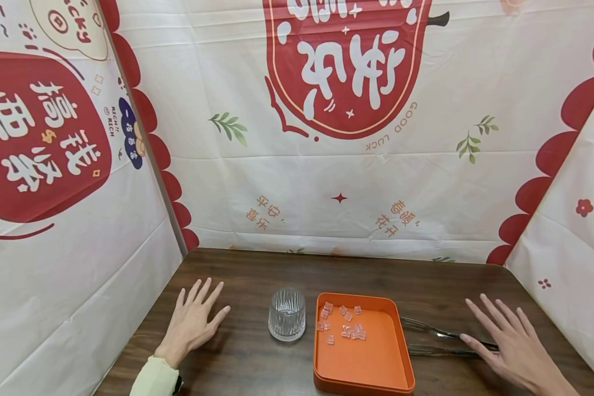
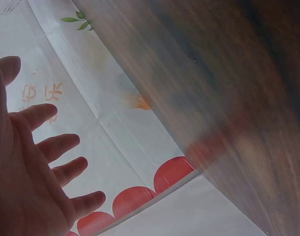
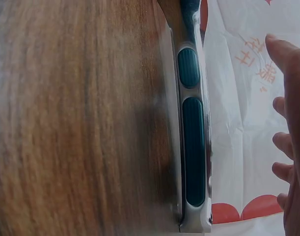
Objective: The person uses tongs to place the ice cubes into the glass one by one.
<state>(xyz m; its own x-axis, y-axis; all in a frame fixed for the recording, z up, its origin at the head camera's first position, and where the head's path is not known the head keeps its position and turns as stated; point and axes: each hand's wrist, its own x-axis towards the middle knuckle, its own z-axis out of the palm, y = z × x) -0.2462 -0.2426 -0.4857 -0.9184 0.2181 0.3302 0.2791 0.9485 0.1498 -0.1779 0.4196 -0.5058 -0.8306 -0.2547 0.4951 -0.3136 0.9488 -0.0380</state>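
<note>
My left hand (image 1: pixel 190 322) lies with fingers spread at the left of the dark wood table, holding nothing. To its right stands a clear ribbed glass (image 1: pixel 287 314). At the right side my right hand (image 1: pixel 512 344) is spread too, overlapping the handle end of metal tongs (image 1: pixel 416 351) in the head view. Those tongs lie on the table beside an orange tray (image 1: pixel 371 377). Several small clear pinkish cubes (image 1: pixel 353 332) sit in the tray's far and left part. In the right wrist view the tongs' handle (image 3: pixel 194 147) shows dark teal grip inserts, with the hand's fingers apart from it.
A white printed cloth (image 1: pixel 336 181) with red scalloped edges hangs behind the table (image 1: pixel 242 363). More cloth (image 1: pixel 79 286) walls off the left side, and another panel (image 1: pixel 574 236) the right.
</note>
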